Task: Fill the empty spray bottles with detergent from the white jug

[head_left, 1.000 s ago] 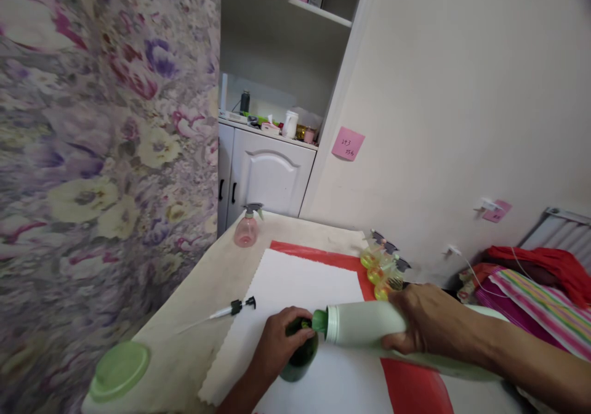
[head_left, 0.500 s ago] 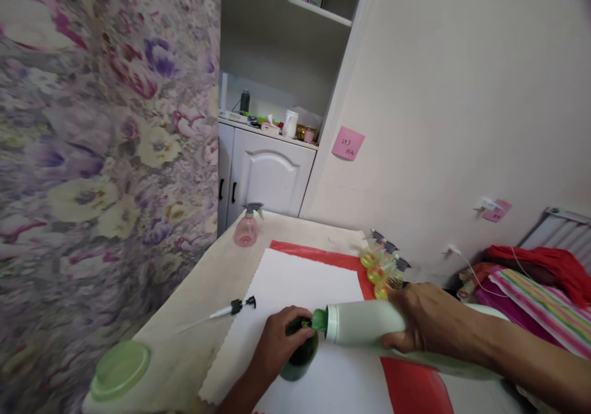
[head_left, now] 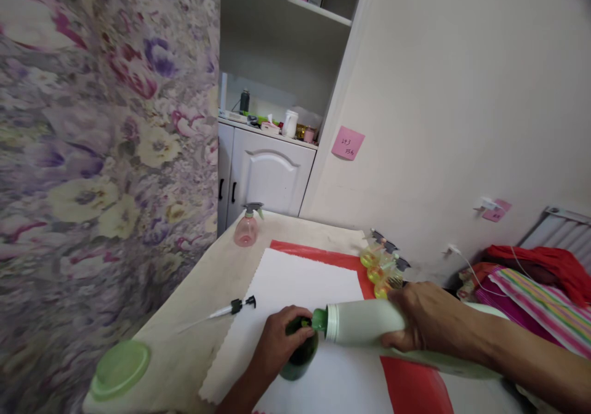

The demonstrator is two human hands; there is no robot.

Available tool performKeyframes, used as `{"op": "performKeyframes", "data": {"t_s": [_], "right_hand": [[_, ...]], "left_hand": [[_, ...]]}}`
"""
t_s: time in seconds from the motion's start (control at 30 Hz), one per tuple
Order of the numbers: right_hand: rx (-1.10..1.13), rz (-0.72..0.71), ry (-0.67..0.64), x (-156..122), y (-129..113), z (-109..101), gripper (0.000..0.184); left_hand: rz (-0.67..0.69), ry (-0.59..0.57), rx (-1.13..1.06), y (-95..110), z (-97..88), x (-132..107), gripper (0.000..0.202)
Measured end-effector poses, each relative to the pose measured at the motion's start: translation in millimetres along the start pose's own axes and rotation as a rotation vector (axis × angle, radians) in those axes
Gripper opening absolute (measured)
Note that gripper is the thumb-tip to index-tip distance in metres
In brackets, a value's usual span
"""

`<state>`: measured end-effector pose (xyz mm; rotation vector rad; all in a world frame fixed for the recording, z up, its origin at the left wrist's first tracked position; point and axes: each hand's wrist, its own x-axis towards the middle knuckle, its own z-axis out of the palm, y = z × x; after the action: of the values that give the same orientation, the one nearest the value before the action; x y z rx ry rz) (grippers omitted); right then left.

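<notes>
My left hand (head_left: 277,346) is wrapped round a small dark green bottle (head_left: 300,360) that stands upright on a white sheet (head_left: 300,291). My right hand (head_left: 427,318) grips a large pale green bottle (head_left: 364,323), tipped on its side. Its green spout (head_left: 318,320) rests right at the mouth of the small bottle. A black pump head with a long clear tube (head_left: 226,311) lies on the table to the left of the sheet, apart from both hands.
A pink spray bottle (head_left: 247,228) stands at the far table corner. Three yellow spray bottles (head_left: 381,272) cluster by the wall. A pale green lid (head_left: 119,370) sits at the near left. A red mat (head_left: 415,383) lies under the sheet. Striped cloth (head_left: 540,297) is piled right.
</notes>
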<state>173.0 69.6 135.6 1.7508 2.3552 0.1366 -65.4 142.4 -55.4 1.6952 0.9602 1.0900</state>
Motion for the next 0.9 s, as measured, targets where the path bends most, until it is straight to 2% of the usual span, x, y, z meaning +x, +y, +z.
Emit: {"op": "performKeyframes", "data": {"t_s": [0.4, 0.57, 0.77, 0.9], "right_hand": [[0.009, -0.003, 0.015, -0.6, 0.9, 2.1, 0.036], [0.038, 0.012, 0.004, -0.7, 3.4, 6.1, 0.040], [0.064, 0.060, 0.012, -3.8, 14.1, 28.7, 0.050], [0.169, 0.049, 0.058, -4.7, 23.1, 51.2, 0.048]], "left_hand": [[0.009, 0.006, 0.003, 1.1, -1.4, -0.9, 0.018], [0.006, 0.006, 0.000, 0.8, -0.9, -1.0, 0.018], [0.008, 0.013, -0.012, 1.0, 0.4, -0.7, 0.018], [-0.009, 0.015, -0.020, 2.8, 0.9, 0.4, 0.017]]}}
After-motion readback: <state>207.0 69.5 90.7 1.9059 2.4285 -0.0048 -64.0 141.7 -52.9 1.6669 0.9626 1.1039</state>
